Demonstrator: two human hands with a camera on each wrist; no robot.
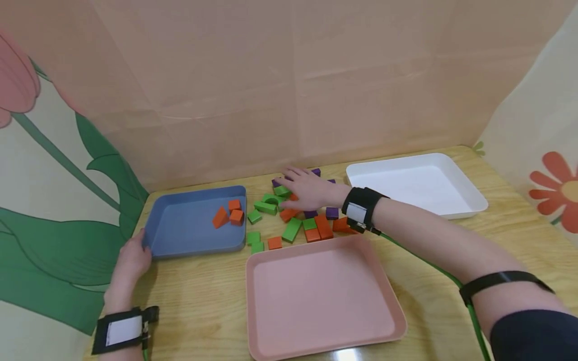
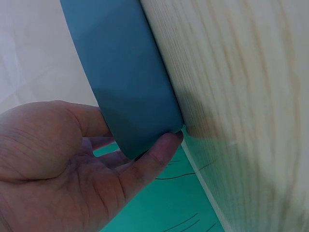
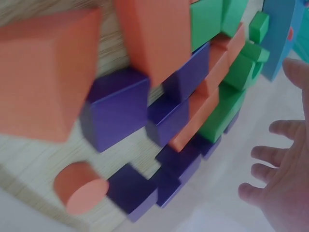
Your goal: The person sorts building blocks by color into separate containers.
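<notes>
My left hand (image 1: 133,255) grips the near left corner of the blue tray (image 1: 180,220). In the left wrist view, thumb and fingers wrap round the corner of the tray (image 2: 125,82). Three orange blocks (image 1: 236,217) lie at the tray's right side. With its fingers spread, my right hand (image 1: 309,190) is over a loose cluster of wooden blocks and holds nothing. That cluster mixes green blocks (image 1: 292,229), orange blocks (image 1: 323,227) and purple blocks (image 1: 332,213). An orange cylinder (image 3: 79,188) shows among them in the right wrist view.
A pink tray (image 1: 325,301) with nothing in it stands in front of the blocks. At the back right is a white tray (image 1: 415,185), partly behind my right forearm. A papered wall (image 1: 226,100) rises along the back edge of the wooden table (image 1: 198,296).
</notes>
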